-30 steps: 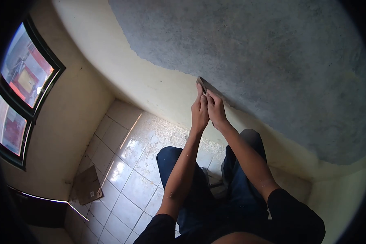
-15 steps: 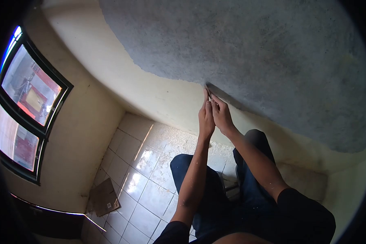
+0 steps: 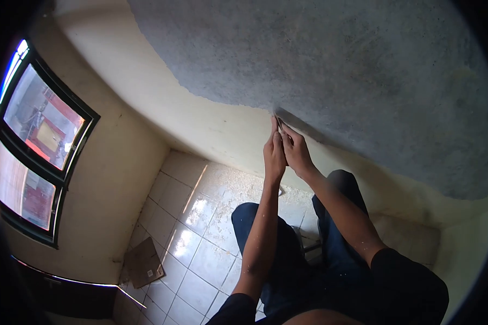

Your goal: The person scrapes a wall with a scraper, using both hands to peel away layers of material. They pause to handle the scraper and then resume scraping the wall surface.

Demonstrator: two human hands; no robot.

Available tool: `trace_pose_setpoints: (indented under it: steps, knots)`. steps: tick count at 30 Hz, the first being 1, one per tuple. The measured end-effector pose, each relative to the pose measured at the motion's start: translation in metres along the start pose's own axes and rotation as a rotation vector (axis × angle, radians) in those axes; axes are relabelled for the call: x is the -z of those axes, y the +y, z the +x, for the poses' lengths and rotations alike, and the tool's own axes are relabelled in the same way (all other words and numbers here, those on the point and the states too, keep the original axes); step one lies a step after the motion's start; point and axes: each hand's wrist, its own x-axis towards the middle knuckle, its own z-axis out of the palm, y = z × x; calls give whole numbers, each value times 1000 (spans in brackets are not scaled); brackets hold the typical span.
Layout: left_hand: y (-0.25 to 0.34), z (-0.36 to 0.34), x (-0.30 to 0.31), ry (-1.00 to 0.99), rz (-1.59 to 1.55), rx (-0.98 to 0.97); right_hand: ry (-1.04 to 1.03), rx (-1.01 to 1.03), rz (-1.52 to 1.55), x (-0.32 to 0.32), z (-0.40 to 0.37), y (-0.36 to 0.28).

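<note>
- The wall fills the upper part of the frame: a broad bare grey patch at upper centre and right, with cream paint along its ragged lower-left edge.
- A dark-framed window stands at the left.
- Pale floor tiles show at lower left, strewn with light flakes near the wall's foot; a brown flat piece lies on them.
- Both arms reach up from the bottom of the frame, meeting just right of centre above bent knees.
- The left hand and right hand are side by side, thumbs close together, index fingers pointing up.
- Both are closed around a thin dark scraper, mostly hidden by fingers, at the border of grey and cream.
</note>
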Motion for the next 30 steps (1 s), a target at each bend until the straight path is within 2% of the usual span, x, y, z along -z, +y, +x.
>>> trace_pose_setpoints:
  steps: [1, 4, 5, 8, 9, 12, 13, 15, 16, 17, 21, 24, 25, 26, 30]
  knots:
    - [3, 10, 3, -10, -5, 1, 44, 110, -65, -1, 2, 3]
    - [-5, 2, -12, -14, -64, 72, 4, -58, -111, -8, 10, -3]
    - [-8, 2, -12, -4, -94, 0, -11, -68, -98, -6, 8, -8]
    - [-4, -7, -13, -50, -27, 15, 0, -5, -55, 0, 2, -4]
    - [0, 1, -8, -38, -17, 26, 7, 2, 50, 1, 2, -5]
    - [3, 3, -20, 16, -55, 102, 75, -84, -151, -7, 18, 8]
    - [6, 2, -15, -2, -143, 168, 20, -130, -31, -4, 13, 2]
    - [22, -6, -19, -23, -106, 101, 16, -120, -28, -3, 14, 2]
    - [8, -6, -15, -32, -57, 65, 11, -118, -18, -6, 11, 3]
    - [-4, -6, -12, -40, -7, 29, 22, -1, 88, -6, 7, 2]
    - [-10, 14, -8, 12, -78, 48, 71, -10, -110, -17, 30, 14]
    - [-10, 8, -11, 46, -64, -64, 0, -66, -13, -15, 21, 7]
    - [-2, 1, -7, -5, -47, 79, 10, -63, -12, -13, 13, -2]
    - [1, 6, -2, -12, -44, 63, 32, 36, 10, -10, 10, 1]
    - [-4, 9, -14, -17, -120, 27, 65, -111, -159, -5, 12, -5]
